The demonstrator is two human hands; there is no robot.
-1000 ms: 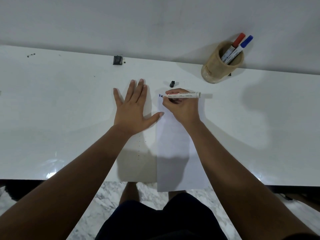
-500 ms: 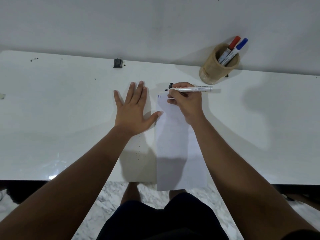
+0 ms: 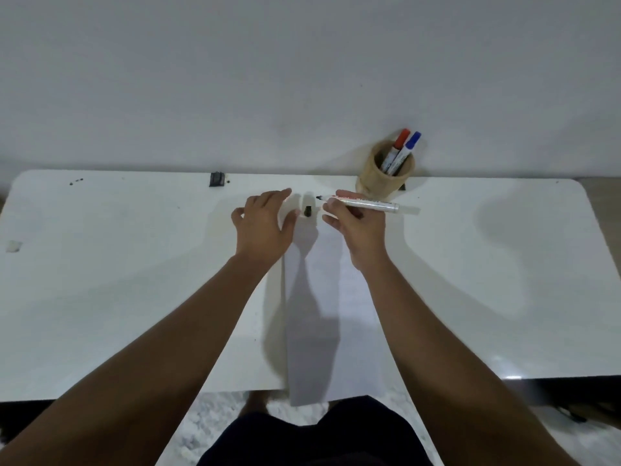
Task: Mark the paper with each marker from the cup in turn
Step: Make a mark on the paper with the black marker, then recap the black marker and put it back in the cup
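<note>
A white sheet of paper (image 3: pixel 336 297) lies lengthwise on the white table (image 3: pixel 134 280), its near end hanging over the front edge. My right hand (image 3: pixel 359 227) holds an uncapped white marker (image 3: pixel 366 204) level above the paper's far end, tip pointing left. A small black cap (image 3: pixel 307 211) stands on the table between my hands. My left hand (image 3: pixel 265 223) hovers just left of the cap, fingers spread and empty. A tan cup (image 3: pixel 383 179) at the back holds a red-capped marker (image 3: pixel 400 142) and a blue-capped marker (image 3: pixel 410 144).
A small black clip (image 3: pixel 216 179) sits at the table's back edge by the wall. Dark specks (image 3: pixel 75 181) lie at the back left and a pale scrap (image 3: pixel 13 246) near the left edge. My legs and a marble floor show below the front edge.
My right hand lifted the marker off the paper and carried it farther back. My left hand left its flat rest on the table and moved right toward the black cap.
</note>
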